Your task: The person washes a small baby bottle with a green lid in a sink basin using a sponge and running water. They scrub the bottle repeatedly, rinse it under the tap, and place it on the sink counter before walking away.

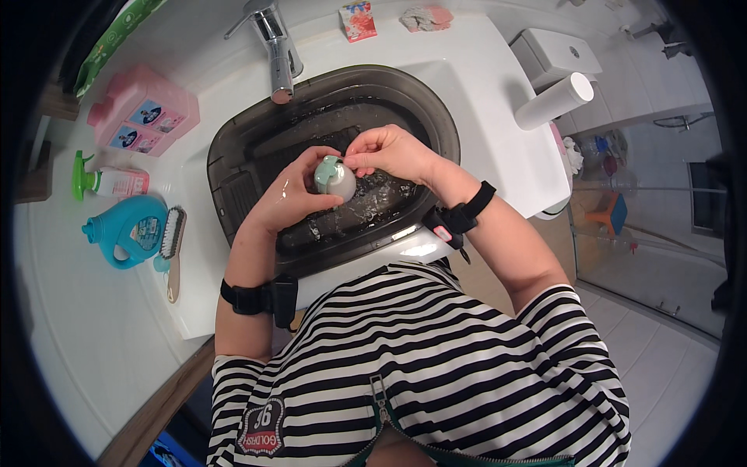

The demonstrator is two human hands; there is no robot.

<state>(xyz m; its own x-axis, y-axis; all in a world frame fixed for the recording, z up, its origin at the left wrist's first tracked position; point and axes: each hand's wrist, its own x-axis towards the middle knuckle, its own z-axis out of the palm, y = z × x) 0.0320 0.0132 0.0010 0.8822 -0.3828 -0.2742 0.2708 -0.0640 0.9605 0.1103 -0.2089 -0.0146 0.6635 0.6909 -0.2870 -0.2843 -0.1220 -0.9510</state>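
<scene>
My left hand (292,190) grips a small round white container (340,185) with a mint-green top (329,168), thumb on the near side and fingers behind. My right hand (394,153) has its thumb and forefinger pinched together at the right edge of the green top. Whether anything small sits between those fingertips is hidden. Both hands are above a dark translucent plastic washbasin (446,125) that holds rippling water. A ribbed washboard area (236,195) is moulded into the basin's left side.
The basin rests in a white sink counter (496,169) under a chrome faucet (280,64). At left stand a pink jug (154,111), a spray bottle (119,182), a blue detergent bottle (131,230) and a scrub brush (174,245). A white cylinder (554,102) stands at right.
</scene>
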